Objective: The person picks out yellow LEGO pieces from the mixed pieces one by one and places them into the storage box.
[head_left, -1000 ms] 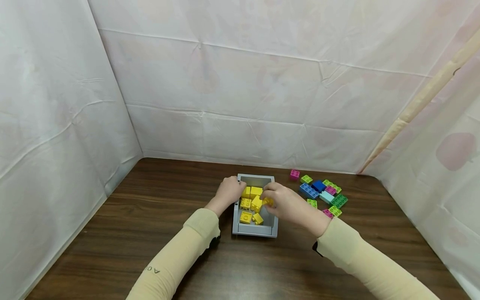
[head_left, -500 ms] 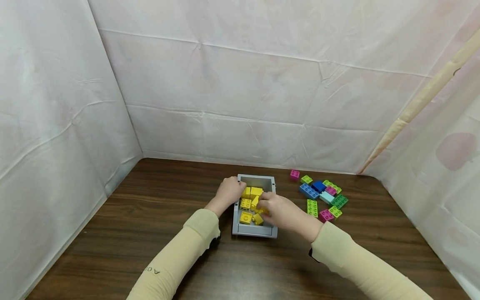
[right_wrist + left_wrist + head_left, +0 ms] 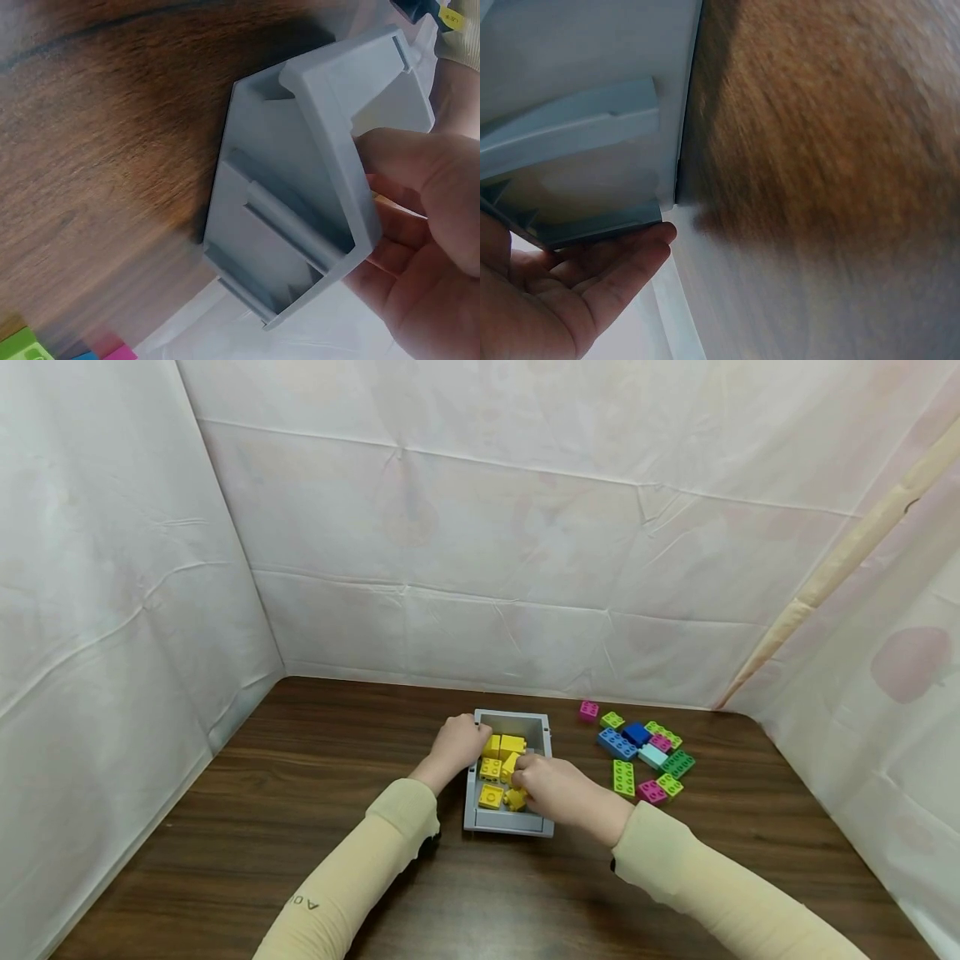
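Observation:
A grey plastic bin (image 3: 510,821) stands on the table with several yellow toy building bricks (image 3: 491,796) inside. My left hand (image 3: 460,742) grips its left rim; in the left wrist view the fingers (image 3: 622,274) lie along the underside of that rim. Over the right rim, my right hand (image 3: 558,787) reaches down into the bin with curled fingers, pinching a yellow brick that they mostly hide. The fingertips are close to a small yellow brick (image 3: 513,800) near the bin's front. In the right wrist view the right hand (image 3: 420,225) comes over the bin's rim (image 3: 334,157).
Right of the bin lies a loose group of bricks: a lime one (image 3: 623,778), pink (image 3: 652,792), blue (image 3: 617,744), dark green (image 3: 678,764) and light blue (image 3: 653,756). A pink brick (image 3: 589,710) lies farther back. Pale sheets (image 3: 450,635) enclose the table (image 3: 337,727).
My right hand has moved down and toward the front inside the bin with a yellow brick, uncovering the lime and pink bricks at the right. The left hand has stayed on the rim.

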